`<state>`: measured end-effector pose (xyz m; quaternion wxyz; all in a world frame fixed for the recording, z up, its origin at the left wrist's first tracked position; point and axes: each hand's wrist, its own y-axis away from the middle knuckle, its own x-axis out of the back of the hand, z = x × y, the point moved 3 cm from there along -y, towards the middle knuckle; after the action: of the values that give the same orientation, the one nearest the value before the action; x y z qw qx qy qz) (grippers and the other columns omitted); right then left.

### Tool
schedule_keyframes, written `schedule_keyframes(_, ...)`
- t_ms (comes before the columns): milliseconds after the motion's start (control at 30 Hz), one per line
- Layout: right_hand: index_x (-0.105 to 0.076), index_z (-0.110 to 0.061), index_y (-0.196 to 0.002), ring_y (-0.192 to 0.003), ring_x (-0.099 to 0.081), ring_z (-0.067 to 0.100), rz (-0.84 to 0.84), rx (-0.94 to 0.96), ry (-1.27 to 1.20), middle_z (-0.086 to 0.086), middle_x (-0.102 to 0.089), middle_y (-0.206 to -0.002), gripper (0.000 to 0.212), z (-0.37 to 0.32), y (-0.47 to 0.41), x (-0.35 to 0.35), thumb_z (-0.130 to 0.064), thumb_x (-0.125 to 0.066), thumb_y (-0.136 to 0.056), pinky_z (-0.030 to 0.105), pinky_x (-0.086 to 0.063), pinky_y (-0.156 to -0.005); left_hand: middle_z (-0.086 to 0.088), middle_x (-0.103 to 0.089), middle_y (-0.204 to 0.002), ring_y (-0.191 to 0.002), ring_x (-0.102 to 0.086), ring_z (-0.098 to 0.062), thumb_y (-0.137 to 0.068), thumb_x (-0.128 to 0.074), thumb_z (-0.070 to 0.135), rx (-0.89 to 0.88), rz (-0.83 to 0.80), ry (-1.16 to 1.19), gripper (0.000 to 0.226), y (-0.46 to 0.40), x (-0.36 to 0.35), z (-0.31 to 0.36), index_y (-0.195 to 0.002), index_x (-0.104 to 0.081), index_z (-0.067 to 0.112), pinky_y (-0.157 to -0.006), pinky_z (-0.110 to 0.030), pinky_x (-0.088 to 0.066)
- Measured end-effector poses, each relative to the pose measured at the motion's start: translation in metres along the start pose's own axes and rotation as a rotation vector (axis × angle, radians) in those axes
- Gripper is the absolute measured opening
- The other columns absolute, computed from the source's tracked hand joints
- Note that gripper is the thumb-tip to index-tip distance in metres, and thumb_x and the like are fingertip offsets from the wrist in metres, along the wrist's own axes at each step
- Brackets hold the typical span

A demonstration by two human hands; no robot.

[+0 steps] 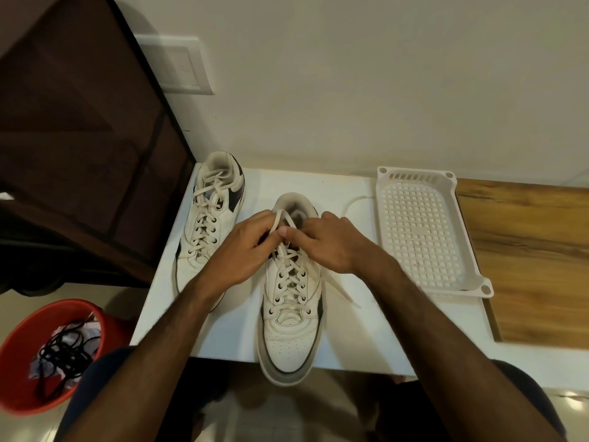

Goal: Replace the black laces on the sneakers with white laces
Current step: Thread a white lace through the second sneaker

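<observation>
Together, left hand and right hand pinch white lace above sneaker.

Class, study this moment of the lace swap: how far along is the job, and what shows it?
Done: the far sneaker is fully laced in white, and the black laces lie in the red bucket. In hand: left hand and right hand pinch the white lace at the near sneaker's top eyelets. Left: finish and tie it.

Home interior, tiled floor, wall switch plate, red bucket, fabric wardrobe
</observation>
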<state>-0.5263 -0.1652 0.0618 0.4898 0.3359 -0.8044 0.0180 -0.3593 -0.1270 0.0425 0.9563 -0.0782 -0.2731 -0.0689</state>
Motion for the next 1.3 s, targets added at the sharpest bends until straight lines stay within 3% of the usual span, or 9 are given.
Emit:
schedule_keyframes(133, -0.064, -0.025, -0.091, -0.114, -0.047, 0.026, -0.075, -0.092, -0.005, 0.002, -0.059, -0.1, 0.051, -0.003, -0.007, -0.001, -0.044, -0.02, -0.106, 0.045, -0.038, -0.099, 0.008, -0.059, -0.081, -0.068, -0.056, -0.008, -0.106, -0.052, 0.018, 0.002, -0.004, -0.006, 0.023, -0.001, -0.001, -0.002, -0.087, -0.058, 0.029, -0.066, -0.03, -0.047)
schedule_keyframes(367, -0.056, -0.026, -0.078, -0.102, -0.057, 0.022, -0.114, -0.138, -0.115, 0.002, -0.063, -0.104, 0.04, -0.008, -0.011, 0.001, -0.038, -0.029, -0.105, 0.037, -0.044, -0.09, 0.008, -0.057, -0.079, -0.071, -0.054, -0.008, -0.106, -0.05, 0.017, -0.013, 0.005, -0.019, 0.014, 0.0, -0.005, -0.001, -0.095, -0.057, 0.02, -0.067, -0.029, -0.045)
schedule_keyframes(533, -0.069, -0.014, -0.111, -0.11, -0.062, 0.02, -0.149, -0.185, -0.368, 0.006, -0.069, -0.119, 0.047, -0.005, -0.013, -0.001, -0.041, -0.031, -0.105, 0.039, -0.046, -0.102, 0.019, -0.057, -0.076, -0.069, -0.053, -0.006, -0.107, -0.049, 0.02, -0.017, 0.015, -0.022, 0.012, -0.001, -0.005, -0.001, -0.098, -0.053, 0.026, -0.065, -0.022, -0.042)
schedule_keyframes(733, -0.073, -0.016, -0.099, -0.069, -0.061, -0.004, -0.213, -0.169, -0.692, -0.01, -0.072, -0.089, 0.04, 0.002, 0.001, 0.004, -0.037, -0.039, -0.107, 0.017, -0.039, -0.072, 0.01, -0.059, -0.083, -0.078, -0.057, -0.013, -0.107, -0.047, 0.018, -0.039, 0.004, -0.1, 0.016, -0.002, -0.004, -0.003, -0.096, -0.054, 0.028, -0.07, -0.03, -0.045)
schedule_keyframes(867, -0.071, -0.011, -0.11, -0.086, -0.061, 0.016, -0.048, -0.133, -0.921, 0.004, -0.07, -0.109, 0.029, 0.022, 0.016, 0.014, -0.019, -0.045, -0.102, 0.029, -0.045, -0.082, 0.014, -0.064, -0.081, -0.065, -0.055, -0.015, -0.107, -0.05, 0.02, 0.061, 0.037, 0.054, 0.02, 0.002, 0.0, -0.003, -0.093, -0.062, 0.029, -0.06, -0.031, -0.045)
schedule_keyframes(933, -0.065, -0.012, -0.109, -0.098, -0.066, 0.021, 0.117, -0.18, -0.813, 0.001, -0.066, -0.113, 0.026, 0.041, 0.027, 0.017, -0.001, -0.046, -0.094, 0.026, -0.047, -0.079, 0.003, -0.07, -0.092, -0.06, -0.054, -0.019, -0.107, -0.05, 0.017, 0.104, 0.091, 0.198, 0.019, 0.005, 0.005, 0.004, -0.095, -0.064, 0.018, -0.054, -0.026, -0.045)
schedule_keyframes(1033, -0.056, -0.009, -0.116, -0.107, -0.06, 0.022, 0.025, -0.164, -0.466, 0.001, -0.061, -0.116, 0.031, 0.048, 0.038, -0.001, 0.005, -0.061, -0.089, 0.016, -0.048, -0.077, -0.004, -0.069, -0.088, -0.052, -0.043, -0.01, -0.107, -0.046, 0.008, 0.121, 0.193, 0.357, 0.019, 0.009, 0.013, 0.025, -0.096, -0.061, 0.006, -0.05, -0.015, -0.035)
schedule_keyframes(1133, -0.043, -0.017, -0.12, -0.104, -0.062, 0.022, -0.09, -0.219, -0.365, -0.007, -0.066, -0.104, 0.046, 0.039, 0.042, -0.028, -0.022, -0.075, -0.086, 0.04, -0.046, -0.093, -0.008, -0.056, -0.071, -0.049, -0.041, -0.002, -0.106, -0.041, -0.001, 0.097, 0.218, 0.468, 0.019, 0.015, 0.022, 0.054, -0.099, -0.059, -0.004, -0.048, -0.012, -0.032)
schedule_keyframes(1300, -0.046, -0.022, -0.118, -0.101, -0.062, 0.023, 0.052, -0.298, -0.109, -0.002, -0.073, -0.103, 0.021, 0.022, 0.056, -0.045, -0.028, -0.049, -0.098, 0.041, -0.032, -0.095, 0.002, -0.055, -0.068, -0.051, -0.04, -0.013, -0.106, -0.043, 0.0, -0.01, 0.202, 0.429, 0.023, 0.013, 0.046, 0.099, -0.099, -0.065, 0.004, -0.046, -0.034, -0.028)
